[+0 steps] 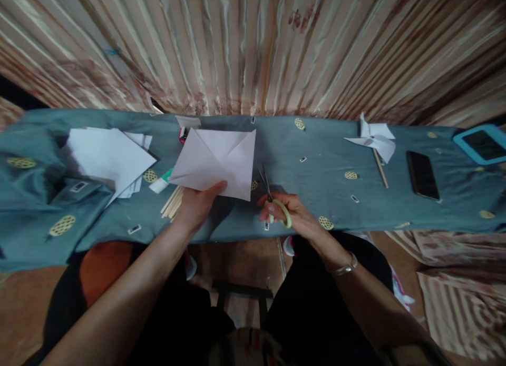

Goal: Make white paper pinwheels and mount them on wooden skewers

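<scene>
Pale-green-handled scissors point(269, 195) sit in the right hand point(295, 210), fingers curled around the handles, blades pointing away. The left hand point(197, 204) pinches the near edge of a white paper sheet point(221, 158), thumb on top, above the blue-green cloth point(328, 145). The sheet should be light, flexible and easily creased or torn, best held by its edge, clear of the blades. Farther back, the cloth's printed labels point(253, 120) are too small to read.

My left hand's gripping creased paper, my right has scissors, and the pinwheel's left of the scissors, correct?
No: the head view shows the pinwheel right of the scissors. Your left hand grips creased paper; your right hand holds the scissors.
</scene>
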`<action>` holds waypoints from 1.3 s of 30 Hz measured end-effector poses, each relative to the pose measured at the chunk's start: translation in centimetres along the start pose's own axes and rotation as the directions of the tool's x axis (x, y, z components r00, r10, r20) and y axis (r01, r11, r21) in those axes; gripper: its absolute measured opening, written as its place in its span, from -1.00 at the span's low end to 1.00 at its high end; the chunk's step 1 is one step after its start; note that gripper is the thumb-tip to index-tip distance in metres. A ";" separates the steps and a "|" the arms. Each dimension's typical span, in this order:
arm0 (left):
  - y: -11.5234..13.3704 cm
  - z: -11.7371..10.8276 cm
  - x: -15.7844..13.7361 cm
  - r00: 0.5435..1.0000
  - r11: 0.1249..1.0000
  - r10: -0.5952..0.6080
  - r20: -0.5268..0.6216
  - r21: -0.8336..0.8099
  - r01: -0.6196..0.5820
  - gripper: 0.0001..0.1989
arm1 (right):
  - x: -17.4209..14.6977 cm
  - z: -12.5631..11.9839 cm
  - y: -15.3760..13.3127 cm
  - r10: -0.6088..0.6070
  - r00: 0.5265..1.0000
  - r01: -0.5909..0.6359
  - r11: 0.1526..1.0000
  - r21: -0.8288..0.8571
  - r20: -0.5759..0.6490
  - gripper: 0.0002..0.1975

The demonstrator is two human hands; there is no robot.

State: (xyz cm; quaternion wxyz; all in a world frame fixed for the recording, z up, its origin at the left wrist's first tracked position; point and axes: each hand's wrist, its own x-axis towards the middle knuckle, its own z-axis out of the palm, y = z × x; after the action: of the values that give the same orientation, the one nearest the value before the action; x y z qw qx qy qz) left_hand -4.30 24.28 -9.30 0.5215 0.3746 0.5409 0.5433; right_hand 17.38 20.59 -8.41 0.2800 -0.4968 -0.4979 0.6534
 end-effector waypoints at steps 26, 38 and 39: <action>-0.6 0.2 -0.2 0.996 0.998 0.058 0.063 0.006 -0.059 -0.45 | -0.7 0.0 -0.1 0.171 0.946 -0.151 0.984 -0.093 0.275 -0.44; -1.2 -0.1 -0.1 0.995 0.998 0.062 0.080 -0.001 -0.062 -0.39 | -0.8 0.1 -0.2 0.169 0.948 -0.162 0.986 -0.051 0.271 -0.50; -1.2 -0.1 -0.1 0.995 0.998 0.061 0.080 -0.001 -0.061 -0.39 | -0.8 0.1 -0.3 0.170 0.946 -0.164 0.985 -0.043 0.277 -0.51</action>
State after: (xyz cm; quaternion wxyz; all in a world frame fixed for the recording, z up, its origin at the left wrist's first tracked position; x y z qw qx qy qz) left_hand -4.17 24.04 -10.47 0.5256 0.4128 0.5082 0.5432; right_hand 17.58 19.97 -7.87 0.1457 -0.4424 -0.4948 0.7336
